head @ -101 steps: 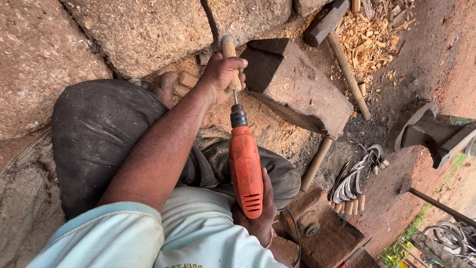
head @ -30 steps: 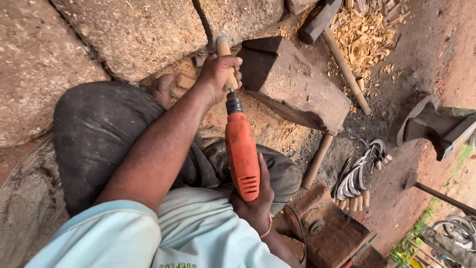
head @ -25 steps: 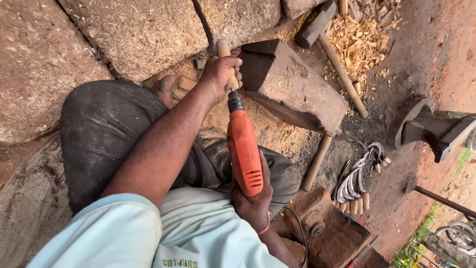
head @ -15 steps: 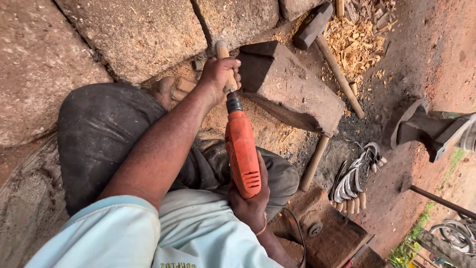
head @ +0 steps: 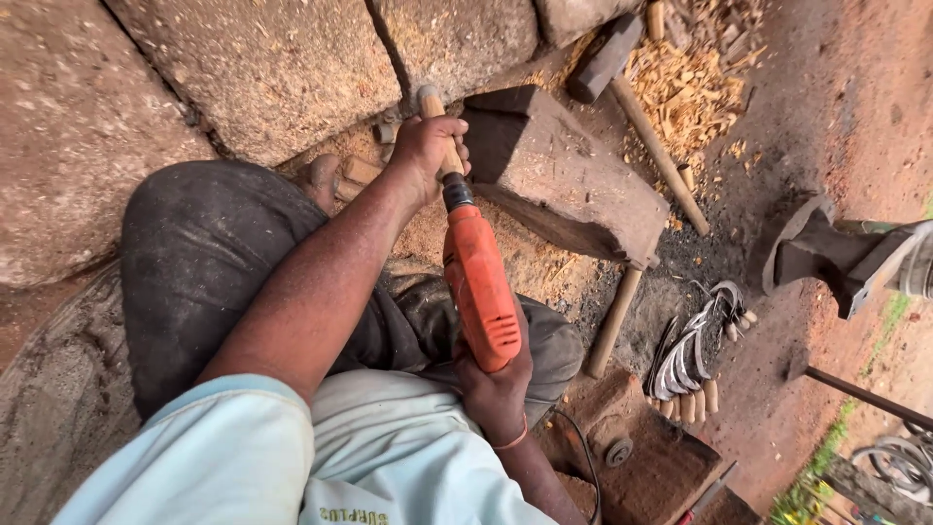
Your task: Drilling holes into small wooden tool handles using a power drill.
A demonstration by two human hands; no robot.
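Head view looks down on a seated person working on bare ground. Left hand (head: 428, 156) is wrapped in a closed grip around a wooden handle (head: 434, 117), which stands near the middle of the scene, its pale top end showing above the fist. Right hand (head: 496, 389) is closed round the rear grip of an orange drill (head: 478, 287); the drill's nose points away from the body and meets the lower end of the handle just below the left fist. Whether a bit is entering the wood cannot be told, as the fist hides the joint.

Just right of the handle sits a heavy wooden block (head: 564, 175), resting on the ground. Farther right, a hammer (head: 632, 97) lies with its long shaft angled across a scatter of wood chips (head: 690, 78). Near right, a bundle of curved blades (head: 695, 355) with short wooden grips lies on the dirt. Large stone slabs (head: 253, 68) fill the far left. Dark trousers (head: 204, 262) cover the raised knee below the left arm.
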